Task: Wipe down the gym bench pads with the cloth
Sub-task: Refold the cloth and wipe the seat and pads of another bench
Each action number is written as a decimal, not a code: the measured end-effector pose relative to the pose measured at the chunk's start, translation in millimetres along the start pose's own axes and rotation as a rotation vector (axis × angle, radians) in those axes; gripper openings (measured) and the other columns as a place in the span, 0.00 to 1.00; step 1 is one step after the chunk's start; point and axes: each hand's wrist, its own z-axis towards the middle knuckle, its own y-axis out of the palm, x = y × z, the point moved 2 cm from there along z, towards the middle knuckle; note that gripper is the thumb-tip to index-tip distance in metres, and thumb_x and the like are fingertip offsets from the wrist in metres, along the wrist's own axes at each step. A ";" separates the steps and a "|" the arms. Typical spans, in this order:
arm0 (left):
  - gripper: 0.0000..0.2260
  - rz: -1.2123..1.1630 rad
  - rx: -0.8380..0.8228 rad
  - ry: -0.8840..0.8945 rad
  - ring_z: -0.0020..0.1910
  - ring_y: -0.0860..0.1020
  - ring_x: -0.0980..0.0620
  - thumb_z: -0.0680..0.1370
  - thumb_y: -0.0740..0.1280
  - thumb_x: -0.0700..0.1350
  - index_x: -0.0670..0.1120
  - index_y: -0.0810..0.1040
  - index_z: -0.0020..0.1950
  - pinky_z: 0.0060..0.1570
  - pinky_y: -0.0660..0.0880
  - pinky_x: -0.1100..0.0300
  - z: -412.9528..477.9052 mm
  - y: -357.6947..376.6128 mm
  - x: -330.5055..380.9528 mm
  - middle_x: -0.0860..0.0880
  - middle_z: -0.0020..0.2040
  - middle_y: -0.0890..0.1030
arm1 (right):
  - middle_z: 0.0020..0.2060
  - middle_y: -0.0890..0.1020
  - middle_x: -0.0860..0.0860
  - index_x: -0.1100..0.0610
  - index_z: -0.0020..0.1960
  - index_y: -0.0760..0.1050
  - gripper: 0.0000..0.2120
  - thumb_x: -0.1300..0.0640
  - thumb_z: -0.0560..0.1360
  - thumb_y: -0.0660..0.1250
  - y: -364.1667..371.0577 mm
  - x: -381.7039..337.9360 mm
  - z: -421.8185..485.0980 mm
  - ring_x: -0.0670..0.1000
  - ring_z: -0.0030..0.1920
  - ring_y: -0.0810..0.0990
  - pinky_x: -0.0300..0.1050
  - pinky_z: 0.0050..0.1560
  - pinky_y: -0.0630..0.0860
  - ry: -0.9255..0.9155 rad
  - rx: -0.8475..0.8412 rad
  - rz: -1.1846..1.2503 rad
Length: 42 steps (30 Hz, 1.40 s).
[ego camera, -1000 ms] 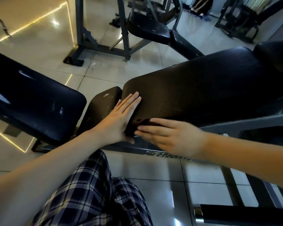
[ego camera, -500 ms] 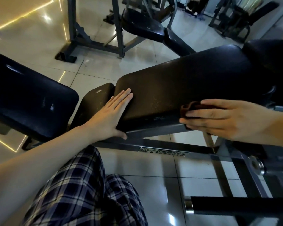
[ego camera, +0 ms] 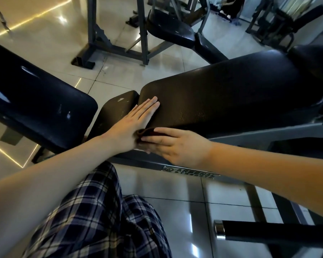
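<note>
A long dark back pad (ego camera: 231, 97) of the gym bench slopes across the middle, with a smaller dark seat pad (ego camera: 116, 110) at its left end. My left hand (ego camera: 132, 125) lies flat with straight fingers across the gap, fingertips on the back pad's left end. My right hand (ego camera: 175, 146) presses a dark reddish-brown cloth (ego camera: 146, 133) against the pad's near side edge at its left corner, fingers straight over the cloth. The cloth is mostly hidden under my fingers and touches my left hand.
A second black bench pad (ego camera: 35, 101) lies at the left. The grey bench frame (ego camera: 190, 171) runs below the pad, with a black roller bar (ego camera: 268, 232) at the lower right. Another bench and grey rack (ego camera: 168, 28) stand behind on the tiled floor. My plaid trouser leg (ego camera: 93, 216) is below.
My right hand slid the cloth leftward along the pad's near edge, from mid-pad back to the left corner beside my left hand. The left hand stayed put.
</note>
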 end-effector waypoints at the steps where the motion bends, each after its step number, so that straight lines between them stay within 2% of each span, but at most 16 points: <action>1: 0.52 0.007 -0.008 0.002 0.78 0.40 0.56 0.70 0.76 0.53 0.46 0.42 0.79 0.77 0.43 0.55 0.3 -0.1 0.7 0.51 0.80 0.41 | 0.64 0.77 0.52 0.58 0.66 0.71 0.20 0.64 0.76 0.53 -3.5 3.2 -4.8 0.51 0.70 0.69 0.52 0.71 0.60 -0.003 -0.014 0.005; 5: 0.60 0.036 -0.046 -0.028 0.77 0.38 0.57 0.62 0.80 0.55 0.47 0.39 0.78 0.73 0.37 0.63 2.7 1.1 3.0 0.54 0.77 0.37 | 0.68 0.73 0.51 0.54 0.63 0.76 0.21 0.64 0.71 0.65 -33.8 26.3 -48.1 0.53 0.70 0.68 0.53 0.71 0.60 -0.029 -0.102 -0.067; 8: 0.61 0.065 -0.048 -0.031 0.76 0.35 0.59 0.62 0.79 0.57 0.50 0.36 0.76 0.70 0.33 0.67 4.1 3.2 2.3 0.55 0.76 0.35 | 0.66 0.74 0.53 0.57 0.61 0.78 0.21 0.68 0.71 0.59 -55.1 48.6 -98.4 0.53 0.69 0.69 0.54 0.73 0.59 -0.070 -0.151 -0.145; 11: 0.61 0.066 -0.050 -0.034 0.75 0.34 0.61 0.63 0.79 0.56 0.48 0.36 0.77 0.68 0.30 0.71 3.8 3.8 2.7 0.56 0.76 0.34 | 0.72 0.64 0.59 0.62 0.64 0.74 0.24 0.70 0.70 0.56 -63.3 63.8 -130.0 0.55 0.75 0.55 0.54 0.75 0.43 -0.096 -0.204 -0.289; 13: 0.61 0.055 -0.046 -0.034 0.75 0.34 0.60 0.62 0.80 0.56 0.48 0.37 0.78 0.68 0.30 0.72 4.1 4.0 2.9 0.55 0.76 0.34 | 0.72 0.64 0.59 0.64 0.64 0.74 0.23 0.70 0.70 0.56 -62.0 64.2 -132.7 0.57 0.75 0.54 0.54 0.74 0.44 -0.106 -0.212 -0.273; 16: 0.61 0.034 -0.036 -0.034 0.77 0.36 0.57 0.61 0.80 0.56 0.49 0.37 0.77 0.70 0.32 0.68 4.9 5.1 0.8 0.55 0.76 0.35 | 0.66 0.74 0.55 0.62 0.60 0.78 0.22 0.70 0.77 0.49 -58.6 55.7 -109.0 0.55 0.70 0.67 0.54 0.72 0.51 -0.096 -0.157 -0.187; 18: 0.61 0.030 -0.033 -0.027 0.77 0.37 0.56 0.60 0.80 0.56 0.50 0.36 0.76 0.70 0.32 0.67 5.4 5.8 -0.1 0.55 0.76 0.36 | 0.63 0.77 0.53 0.59 0.56 0.80 0.28 0.73 0.78 0.43 -47.2 46.8 -81.4 0.53 0.67 0.71 0.55 0.74 0.57 -0.086 -0.049 -0.147; 22: 0.59 -0.013 -0.009 -0.008 0.77 0.38 0.56 0.63 0.80 0.55 0.48 0.40 0.78 0.74 0.35 0.64 3.2 3.6 -1.4 0.54 0.77 0.38 | 0.61 0.79 0.53 0.57 0.55 0.81 0.15 0.64 0.74 0.59 -16.7 16.1 -15.5 0.53 0.68 0.72 0.52 0.70 0.62 -0.079 0.039 -0.009; 26: 0.48 -0.012 0.016 0.012 0.78 0.41 0.53 0.72 0.74 0.51 0.47 0.41 0.78 0.77 0.46 0.49 0.6 1.9 -2.5 0.49 0.80 0.42 | 0.61 0.79 0.53 0.58 0.59 0.78 0.17 0.64 0.71 0.67 -7.3 0.0 11.1 0.53 0.69 0.70 0.53 0.71 0.62 -0.034 0.015 0.068; 29: 0.53 -0.003 -0.004 0.004 0.78 0.40 0.55 0.69 0.76 0.52 0.48 0.39 0.77 0.77 0.42 0.55 -0.2 0.7 0.9 0.51 0.79 0.40 | 0.65 0.75 0.52 0.57 0.62 0.77 0.20 0.65 0.71 0.62 -19.7 8.5 -2.1 0.53 0.71 0.68 0.54 0.71 0.59 -0.014 -0.036 0.067; 32: 0.59 0.014 -0.027 -0.014 0.77 0.37 0.57 0.64 0.80 0.54 0.48 0.37 0.77 0.71 0.33 0.68 0.5 0.8 3.4 0.54 0.77 0.36 | 0.69 0.71 0.52 0.56 0.63 0.76 0.25 0.66 0.66 0.66 -44.3 26.1 -45.2 0.54 0.71 0.66 0.57 0.71 0.57 -0.013 -0.115 -0.025; 34: 0.60 0.040 -0.043 -0.029 0.76 0.35 0.59 0.64 0.79 0.55 0.48 0.35 0.77 0.68 0.30 0.71 2.1 2.1 4.1 0.55 0.76 0.34 | 0.68 0.71 0.53 0.58 0.61 0.77 0.28 0.71 0.63 0.61 -57.8 40.2 -91.6 0.54 0.70 0.66 0.56 0.74 0.56 -0.010 -0.164 -0.105; 36: 0.60 0.038 -0.048 -0.035 0.75 0.34 0.59 0.64 0.79 0.56 0.50 0.34 0.76 0.67 0.30 0.71 3.4 4.0 3.0 0.55 0.76 0.33 | 0.71 0.64 0.56 0.61 0.63 0.75 0.27 0.70 0.64 0.59 -58.4 51.2 -133.5 0.54 0.74 0.59 0.54 0.76 0.47 -0.015 -0.255 -0.278; 38: 0.60 0.026 -0.045 -0.039 0.75 0.34 0.60 0.63 0.79 0.57 0.51 0.34 0.76 0.69 0.31 0.70 4.1 5.5 1.9 0.55 0.76 0.33 | 0.76 0.52 0.60 0.62 0.68 0.68 0.28 0.68 0.67 0.64 -49.2 58.5 -152.9 0.55 0.77 0.47 0.54 0.75 0.38 -0.050 -0.210 -0.406; 40: 0.60 0.026 -0.048 -0.039 0.76 0.34 0.60 0.63 0.79 0.57 0.51 0.34 0.76 0.69 0.31 0.69 4.6 6.0 1.2 0.56 0.77 0.33 | 0.74 0.58 0.58 0.59 0.65 0.73 0.20 0.69 0.74 0.58 -40.8 55.1 -143.5 0.55 0.76 0.49 0.53 0.76 0.41 -0.048 -0.181 -0.319; 42: 0.61 0.031 -0.050 -0.043 0.75 0.34 0.61 0.62 0.79 0.58 0.51 0.35 0.76 0.69 0.31 0.69 5.2 6.8 0.2 0.57 0.76 0.34 | 0.68 0.72 0.52 0.54 0.55 0.81 0.22 0.69 0.78 0.51 -37.7 43.0 -110.2 0.51 0.72 0.63 0.52 0.75 0.51 -0.044 -0.107 -0.214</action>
